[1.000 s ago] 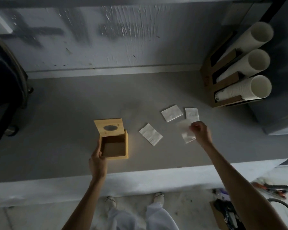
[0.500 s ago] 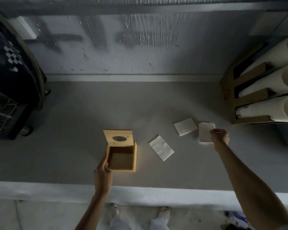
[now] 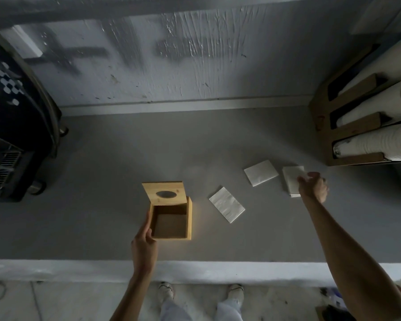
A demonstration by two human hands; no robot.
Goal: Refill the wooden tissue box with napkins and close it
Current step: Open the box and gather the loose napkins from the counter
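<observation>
The wooden tissue box (image 3: 188, 218) stands on the grey counter with nothing inside, its hinged lid (image 3: 164, 193) with an oval slot tipped up at the back. My left hand (image 3: 144, 242) rests with straight fingers against the box's left wall. Three white folded napkins lie to the right: one near the box (image 3: 227, 204), one farther back (image 3: 261, 172), and the rightmost one (image 3: 291, 180). My right hand (image 3: 313, 186) is on the right edge of that last napkin, with its fingers curled over it.
A wooden holder (image 3: 322, 126) with stacked white paper cups (image 3: 380, 144) stands at the right. A dark machine (image 3: 12, 126) fills the left side. The counter's pale front edge (image 3: 195, 271) runs across below, with my feet beyond it.
A second ago my right hand held a napkin nearer to me; it has moved back and to the right onto the rightmost napkin. My left hand stays at the box.
</observation>
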